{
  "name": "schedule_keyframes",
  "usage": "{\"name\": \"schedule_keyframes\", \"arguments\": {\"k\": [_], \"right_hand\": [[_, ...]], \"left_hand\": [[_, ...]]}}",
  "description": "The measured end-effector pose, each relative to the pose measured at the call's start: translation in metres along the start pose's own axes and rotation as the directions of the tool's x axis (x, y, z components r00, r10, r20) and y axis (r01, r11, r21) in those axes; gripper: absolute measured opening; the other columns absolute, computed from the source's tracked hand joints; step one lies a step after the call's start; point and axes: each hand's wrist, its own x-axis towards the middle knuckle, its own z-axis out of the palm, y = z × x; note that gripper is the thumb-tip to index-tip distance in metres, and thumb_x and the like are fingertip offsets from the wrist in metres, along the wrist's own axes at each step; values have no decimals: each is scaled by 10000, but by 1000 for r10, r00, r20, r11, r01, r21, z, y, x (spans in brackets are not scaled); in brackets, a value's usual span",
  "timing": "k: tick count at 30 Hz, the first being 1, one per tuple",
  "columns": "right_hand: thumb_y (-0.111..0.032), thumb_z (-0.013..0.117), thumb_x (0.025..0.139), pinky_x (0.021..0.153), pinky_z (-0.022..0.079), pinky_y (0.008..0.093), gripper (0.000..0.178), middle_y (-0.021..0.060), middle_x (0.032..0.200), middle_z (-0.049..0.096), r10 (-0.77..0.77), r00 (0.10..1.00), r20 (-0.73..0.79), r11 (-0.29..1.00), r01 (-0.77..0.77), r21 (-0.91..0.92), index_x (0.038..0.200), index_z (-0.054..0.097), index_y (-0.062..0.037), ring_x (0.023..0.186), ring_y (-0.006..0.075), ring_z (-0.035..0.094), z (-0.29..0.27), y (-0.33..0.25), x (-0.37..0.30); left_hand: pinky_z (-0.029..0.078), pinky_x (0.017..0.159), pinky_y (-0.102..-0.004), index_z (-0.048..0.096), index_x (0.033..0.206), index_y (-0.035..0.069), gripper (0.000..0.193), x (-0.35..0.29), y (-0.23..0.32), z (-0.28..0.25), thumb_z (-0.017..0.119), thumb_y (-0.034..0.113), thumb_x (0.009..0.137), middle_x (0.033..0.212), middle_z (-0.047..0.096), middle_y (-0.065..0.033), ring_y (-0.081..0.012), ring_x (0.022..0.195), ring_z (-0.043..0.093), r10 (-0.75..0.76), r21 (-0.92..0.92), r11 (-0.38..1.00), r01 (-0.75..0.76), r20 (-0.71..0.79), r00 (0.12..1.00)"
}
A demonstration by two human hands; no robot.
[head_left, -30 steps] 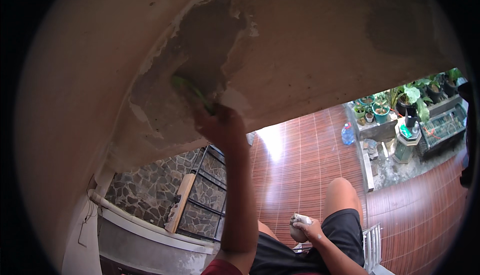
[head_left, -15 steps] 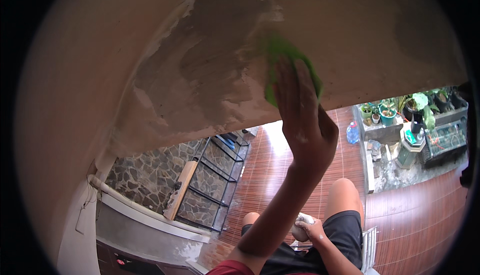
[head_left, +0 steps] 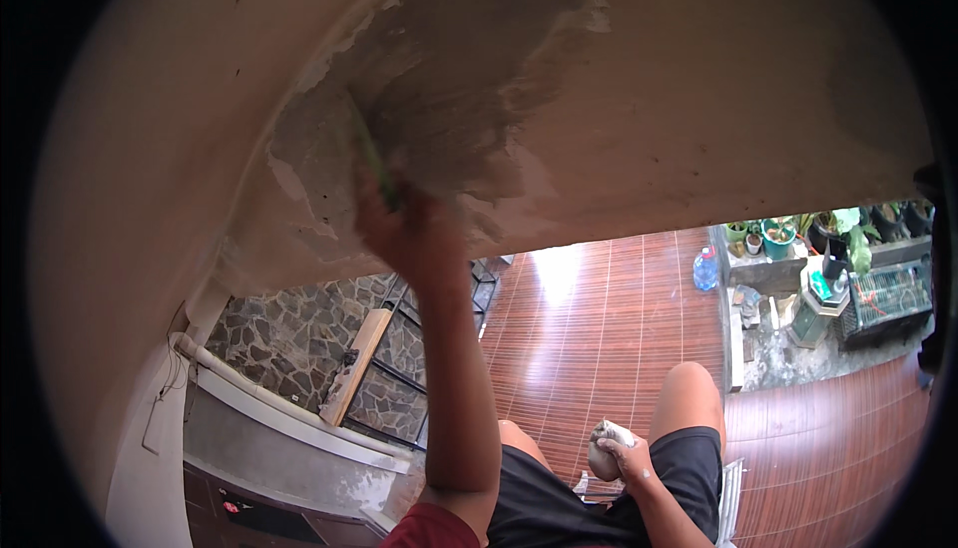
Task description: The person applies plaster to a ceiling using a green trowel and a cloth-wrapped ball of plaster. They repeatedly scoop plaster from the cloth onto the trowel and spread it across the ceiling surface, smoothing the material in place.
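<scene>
The left hand (head_left: pixel 414 234), raised on a bare forearm below a maroon sleeve (head_left: pixel 434 528), is closed around a thin, flat, bright green scraper (head_left: pixel 371 149); both are blurred, so the exact finger placement cannot be told. The scraper stands edge-on against an uneven dark grey patch (head_left: pixel 449 59) with ragged pale borders, spread across a broad beige plastered surface (head_left: pixel 689 109) overhead. Low down, between the bent knees and beside the black shorts (head_left: pixel 689 468), the right hand (head_left: pixel 632 460) is clamped on a small, rounded, grey-and-white bundle (head_left: pixel 603 460), whose material cannot be made out. Below lies a glossy reddish-brown striped floor (head_left: pixel 619 328). On the left, a pale wooden plank (head_left: pixel 356 363) lies along a black metal frame (head_left: pixel 394 388), near irregular grey stone paving (head_left: pixel 269 338). On the right, a clear bluish plastic bottle (head_left: pixel 706 271) stands near green potted plants (head_left: pixel 778 237).
</scene>
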Motion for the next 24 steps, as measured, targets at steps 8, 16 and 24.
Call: {"name": "schedule_keyframes", "arguments": {"k": [8, 16, 24], "right_hand": [[-23, 752, 756, 758, 554, 296, 337, 98, 964, 699, 60, 998, -25, 998, -60, 8, 1074, 658, 34, 833, 169, 675, 3, 10, 7], [-12, 726, 769, 764, 559, 297, 336, 98, 979, 698, 41, 999, -7, 997, -42, -68, 1094, 655, 38, 835, 170, 675, 4, 13, 9], [-9, 736, 762, 766, 552, 293, 331, 95, 983, 701, 40, 998, -53, 998, -42, -49, 1082, 663, 34, 842, 164, 672, 5, 9, 2]], "left_hand": [[289, 1134, -527, 398, 1418, -47, 688, -30, 26, 46, 468, -87, 735, 1440, 394, -311, -463, 1358, 350, 117, -43, 992, -116, 24, 993], [151, 1135, -636, 318, 1479, -1, 765, -74, 69, 55, 473, -48, 731, 1528, 253, -294, -485, 1424, 205, 251, -243, 949, -203, 187, 950], [494, 966, -443, 499, 1317, -32, 383, -80, 84, -12, 530, 101, 959, 1319, 555, -202, -309, 1192, 573, -186, -351, 902, 251, 208, 960]]}}
